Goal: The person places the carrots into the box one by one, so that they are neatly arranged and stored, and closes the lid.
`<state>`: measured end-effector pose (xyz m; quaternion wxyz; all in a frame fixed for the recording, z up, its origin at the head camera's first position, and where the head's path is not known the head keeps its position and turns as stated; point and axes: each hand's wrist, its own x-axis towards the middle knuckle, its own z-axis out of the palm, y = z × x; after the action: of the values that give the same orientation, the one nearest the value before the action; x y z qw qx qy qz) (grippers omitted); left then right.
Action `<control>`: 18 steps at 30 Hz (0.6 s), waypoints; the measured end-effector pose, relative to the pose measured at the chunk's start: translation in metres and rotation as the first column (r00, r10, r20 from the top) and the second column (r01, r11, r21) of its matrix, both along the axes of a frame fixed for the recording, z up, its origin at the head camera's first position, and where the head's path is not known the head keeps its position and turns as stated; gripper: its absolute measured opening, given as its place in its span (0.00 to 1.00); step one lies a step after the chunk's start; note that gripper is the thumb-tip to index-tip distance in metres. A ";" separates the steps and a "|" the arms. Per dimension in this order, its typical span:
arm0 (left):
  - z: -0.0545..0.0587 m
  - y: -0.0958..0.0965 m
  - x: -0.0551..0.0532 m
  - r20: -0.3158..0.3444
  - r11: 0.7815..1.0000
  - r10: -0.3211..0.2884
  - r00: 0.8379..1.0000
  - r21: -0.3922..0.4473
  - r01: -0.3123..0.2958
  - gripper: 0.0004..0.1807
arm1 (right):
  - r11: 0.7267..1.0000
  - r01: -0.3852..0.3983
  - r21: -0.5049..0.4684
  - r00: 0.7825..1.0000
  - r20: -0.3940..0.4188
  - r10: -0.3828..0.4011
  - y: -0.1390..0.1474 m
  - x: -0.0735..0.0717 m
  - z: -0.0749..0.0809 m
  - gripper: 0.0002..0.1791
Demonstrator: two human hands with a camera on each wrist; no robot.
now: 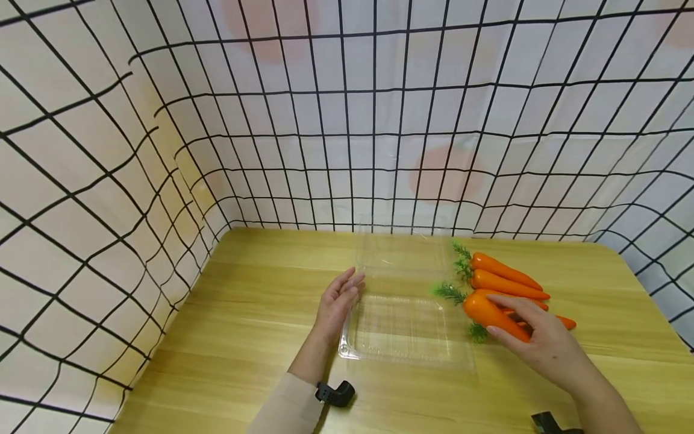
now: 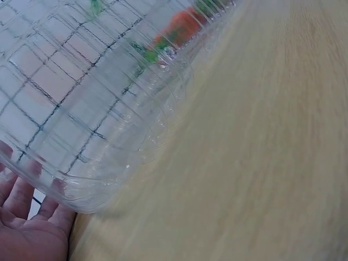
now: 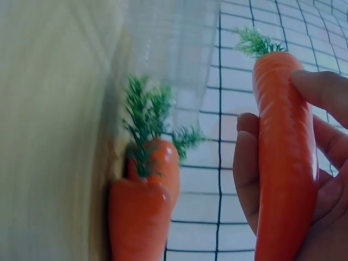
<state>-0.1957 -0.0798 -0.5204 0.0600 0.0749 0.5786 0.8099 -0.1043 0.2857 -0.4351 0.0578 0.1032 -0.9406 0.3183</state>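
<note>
My right hand [image 1: 547,346] grips an orange carrot [image 1: 485,312] with a green leafy top, thumb on one side and fingers on the other. In the right wrist view this carrot [image 3: 285,157] is raised apart from the carrots on the table. Several more carrots [image 1: 501,267] lie side by side beneath and behind it, tops to the left. A clear plastic clamshell box [image 1: 347,346] stands in front of me, its lid [image 1: 403,253] flipped back. Beside the box's left wall is my left hand [image 1: 333,307], fingers loosely extended along the clear side [image 2: 103,163].
The wooden table [image 1: 228,337] is bordered at the back and sides by a black wire grid [image 1: 379,135] with pale sheeting behind it. A black strap [image 1: 336,393] sits at my left wrist, near the sleeve [image 1: 293,407].
</note>
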 end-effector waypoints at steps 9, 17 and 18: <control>-0.001 -0.001 0.000 0.006 1.000 0.001 1.000 0.002 -0.001 0.31 | 0.999 -0.044 0.003 0.997 -0.056 0.044 -0.022 0.002 -0.008 0.28; -0.001 0.000 -0.001 0.009 1.000 0.001 1.000 -0.009 -0.001 0.30 | 0.994 -0.100 0.030 0.987 -0.126 0.103 -0.044 0.004 -0.015 0.27; -0.001 0.000 -0.001 0.010 1.000 0.002 1.000 -0.012 -0.002 0.30 | 0.993 -0.106 0.047 0.983 -0.144 0.112 -0.047 0.004 -0.015 0.27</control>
<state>-0.1968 -0.0795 -0.5211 0.0625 0.0700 0.5831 0.8070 -0.0998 0.2388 -0.4503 0.1072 0.1786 -0.9328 0.2942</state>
